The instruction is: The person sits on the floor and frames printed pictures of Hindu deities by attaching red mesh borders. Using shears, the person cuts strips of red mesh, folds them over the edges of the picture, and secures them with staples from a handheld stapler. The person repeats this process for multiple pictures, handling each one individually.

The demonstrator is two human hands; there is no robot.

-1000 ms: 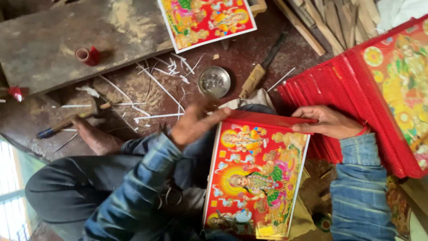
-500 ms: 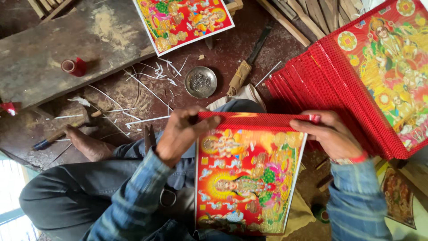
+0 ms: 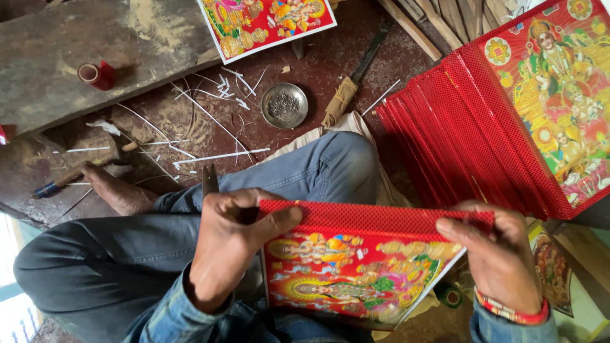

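A: Left hand (image 3: 232, 244), right hand (image 3: 502, 260)?
B: Both clenched on the picture (image 3: 356, 273), fingers (image 3: 279, 219) pinching its red dotted top strip (image 3: 375, 219), one hand at each end. Picture sits tilted over the lap, above the jeans knee (image 3: 330, 165).
A: Step?
B: Looks like pressing the red edging down along the top edge. Next move likely needs even pressure run across the strip.
A: Around?
B: Stack of red-edged pictures (image 3: 483, 121) just right, metal dish (image 3: 284, 105), wrapped-handle knife (image 3: 352, 79), white slivers (image 3: 210, 155), red tape roll (image 3: 96, 74), hammer (image 3: 82, 168) by the bare foot (image 3: 117, 190). Nothing blocks the hands.
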